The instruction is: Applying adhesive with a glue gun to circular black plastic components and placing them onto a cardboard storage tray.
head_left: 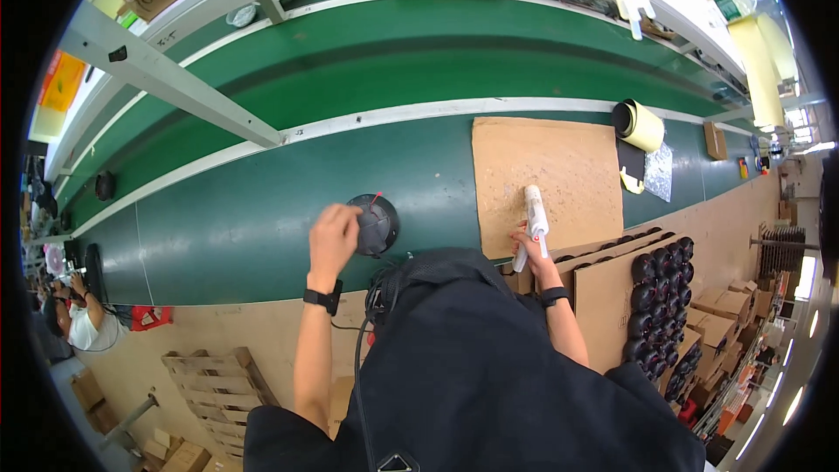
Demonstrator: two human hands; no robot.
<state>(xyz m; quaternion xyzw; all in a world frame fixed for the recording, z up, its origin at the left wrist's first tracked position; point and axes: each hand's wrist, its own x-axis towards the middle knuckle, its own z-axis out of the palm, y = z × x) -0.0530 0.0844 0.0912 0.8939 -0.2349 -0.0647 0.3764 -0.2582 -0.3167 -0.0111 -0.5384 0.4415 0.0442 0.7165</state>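
A round black part [381, 232], much like a speaker, lies on the green bench in front of me, with a short red wire [377, 198] showing at its upper edge. Over its left rim is my left hand [334, 236], fingers bent and drawn together. The fingertips are partly hidden, so I cannot make out what they pinch. To the right, my right hand [527, 243] grips a white glue gun [536, 208] by its handle. Its barrel points away from me, above the near part of a brown cardboard sheet [559, 157].
A yellow-and-black roll [642, 127] and a silvery packet [660, 170] lie right of the cardboard. Stacked black round parts [660, 297] stand at lower right beside cartons. A white metal post [175, 79] rises from the bench at left. Another person [92, 323] works at far left.
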